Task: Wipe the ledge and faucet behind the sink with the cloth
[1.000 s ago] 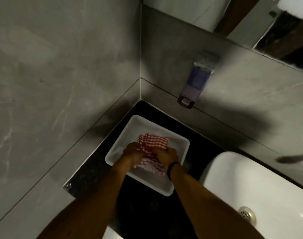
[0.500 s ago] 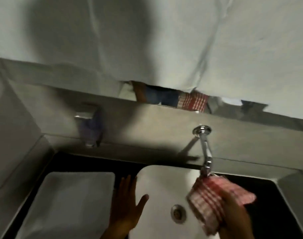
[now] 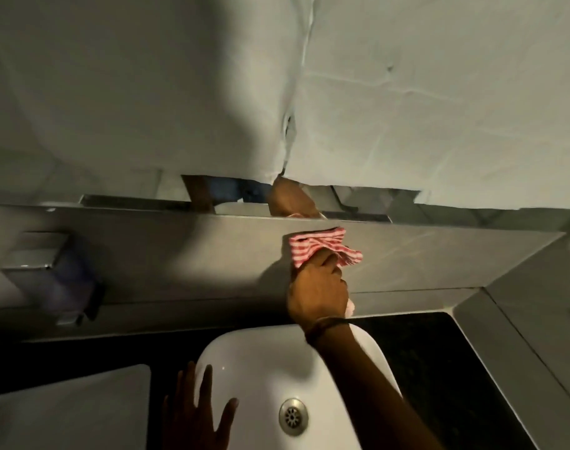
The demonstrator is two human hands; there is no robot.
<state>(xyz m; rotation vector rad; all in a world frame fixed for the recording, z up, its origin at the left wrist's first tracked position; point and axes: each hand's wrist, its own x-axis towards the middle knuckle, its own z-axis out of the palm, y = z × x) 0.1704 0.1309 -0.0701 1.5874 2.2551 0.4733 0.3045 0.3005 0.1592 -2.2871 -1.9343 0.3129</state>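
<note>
Pressing a bunched red-and-white checked cloth against the grey tiled wall band behind the sink, with the right hand closed around the cloth's lower part and its fingers curled into the fabric. Reaching in from the near right, forearm crossing over the far right rim of the white basin, a dark band sitting at the wrist. Covering the spot just above the basin's far edge, so that any faucet there cannot be made out behind hand and cloth. Spilling out above and to the right of the knuckles, the loose end of the cloth lying flat on the tile just below the ledge that is running left to right under the mirror. Resting open at near centre, the left hand with fingers spread, palm down on the near left rim of the basin, gripping nothing. Showing a round metal drain in the basin bottom, just right of that open hand. Lying to the near left on the dark worktop, a pale rectangular tub, well apart from the cloth. Hanging on the wall at far left, a soap dispenser, blurred. Reflecting an arm and a strip of cloth in the mirror directly above the ledge.
</note>
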